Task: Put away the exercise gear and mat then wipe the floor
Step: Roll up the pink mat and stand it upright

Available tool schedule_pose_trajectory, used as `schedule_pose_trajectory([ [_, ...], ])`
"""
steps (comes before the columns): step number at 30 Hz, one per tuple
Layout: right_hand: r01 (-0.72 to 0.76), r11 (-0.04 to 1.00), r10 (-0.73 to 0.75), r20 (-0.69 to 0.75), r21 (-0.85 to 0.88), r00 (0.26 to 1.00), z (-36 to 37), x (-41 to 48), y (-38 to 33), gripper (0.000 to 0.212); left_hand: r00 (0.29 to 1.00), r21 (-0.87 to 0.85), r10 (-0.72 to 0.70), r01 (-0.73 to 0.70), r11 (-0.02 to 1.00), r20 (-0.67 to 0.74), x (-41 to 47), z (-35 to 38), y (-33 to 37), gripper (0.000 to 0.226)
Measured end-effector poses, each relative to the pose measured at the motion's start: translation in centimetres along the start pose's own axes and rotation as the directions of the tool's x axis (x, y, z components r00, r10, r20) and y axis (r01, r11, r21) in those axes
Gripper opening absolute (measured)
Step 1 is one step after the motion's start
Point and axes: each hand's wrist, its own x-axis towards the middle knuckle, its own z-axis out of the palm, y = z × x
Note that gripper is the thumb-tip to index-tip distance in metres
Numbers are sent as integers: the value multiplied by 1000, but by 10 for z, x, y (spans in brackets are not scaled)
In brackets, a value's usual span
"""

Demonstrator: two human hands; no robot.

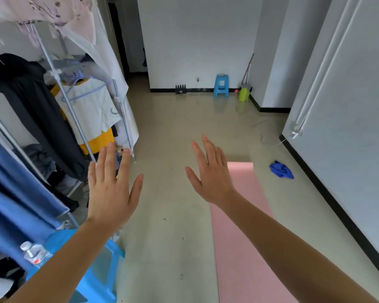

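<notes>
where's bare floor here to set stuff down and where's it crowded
The widest bare floor runs between the clothes rack and the pink mat, on toward the far stool. A narrower strip lies between the mat and the right wall, broken by the blue cloth. Crowded: the left side, with the rack, the near stool and a bottle.

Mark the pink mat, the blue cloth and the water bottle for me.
pink mat (245,263): head view, bare surface near its middle.
blue cloth (281,170): head view, middle of the crumpled heap.
water bottle (34,254): head view, its clear body.
</notes>
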Motion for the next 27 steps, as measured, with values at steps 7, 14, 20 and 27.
schedule_pose_trajectory([
  [7,-37,994,41,43,-104,998,144,154,5,68,993,-33,-17,21,999,118,119,139,-127,69],
  [14,-195,958,189,-47,-212,981,198,288,72,67,989,-116,101,-89,989,106,311,255,-171,67],
  [20,-380,891,361,-120,-250,925,278,379,174,70,973,-228,201,-171,959,114,438,397,-155,68],
  [27,-455,860,451,-75,-230,889,379,529,309,72,939,-185,273,-236,954,209,598,550,-140,70],
])
